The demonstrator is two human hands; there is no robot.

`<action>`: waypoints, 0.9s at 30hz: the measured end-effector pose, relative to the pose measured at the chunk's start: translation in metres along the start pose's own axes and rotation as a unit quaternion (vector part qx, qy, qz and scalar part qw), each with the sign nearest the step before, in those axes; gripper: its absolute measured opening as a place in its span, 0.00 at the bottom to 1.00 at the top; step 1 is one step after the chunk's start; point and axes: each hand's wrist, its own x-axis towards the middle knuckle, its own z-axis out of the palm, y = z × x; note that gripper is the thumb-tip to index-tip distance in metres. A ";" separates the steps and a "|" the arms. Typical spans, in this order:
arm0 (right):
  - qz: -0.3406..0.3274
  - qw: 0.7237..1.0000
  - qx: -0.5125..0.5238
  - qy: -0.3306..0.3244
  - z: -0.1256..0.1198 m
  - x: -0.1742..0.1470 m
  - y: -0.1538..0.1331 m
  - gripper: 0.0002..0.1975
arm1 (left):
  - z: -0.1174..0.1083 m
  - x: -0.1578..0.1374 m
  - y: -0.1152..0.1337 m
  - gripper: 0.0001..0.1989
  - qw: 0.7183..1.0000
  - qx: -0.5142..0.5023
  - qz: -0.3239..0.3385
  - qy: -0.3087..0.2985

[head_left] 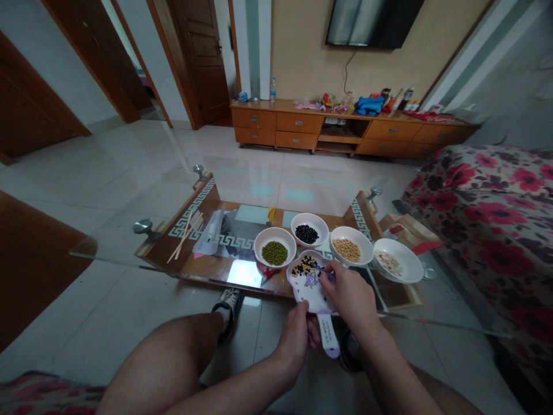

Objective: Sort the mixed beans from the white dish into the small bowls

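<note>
A white plate with a lilac handle and a small cartoon print [310, 295] tilts at the table's near edge, with black and tan beans [306, 266] mixed on its far part. My left hand [298, 328] grips its near rim, thumb on top. Over its right side my right hand [348, 288] is closed on a slim dark blue tool [329, 275], whose tip is too small to make out. Beyond the plate stand white bowls: green beans [275, 253], black beans [306, 233], tan beans [347, 249] and pale flat seeds [388, 263].
These stand on a glass coffee table [129, 253] with a wooden shelf underneath. A pair of chopsticks [185, 237] lies at the left. Behind the right bowls is a brown paper bag [408, 231]. A flowered sofa [484, 213] is at the right; a low cabinet [298, 129] lines the far wall.
</note>
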 end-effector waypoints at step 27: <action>-0.004 1.000 0.006 0.000 0.000 0.000 0.000 0.09 | 0.001 0.000 0.000 0.32 1.000 -0.012 0.010 0.000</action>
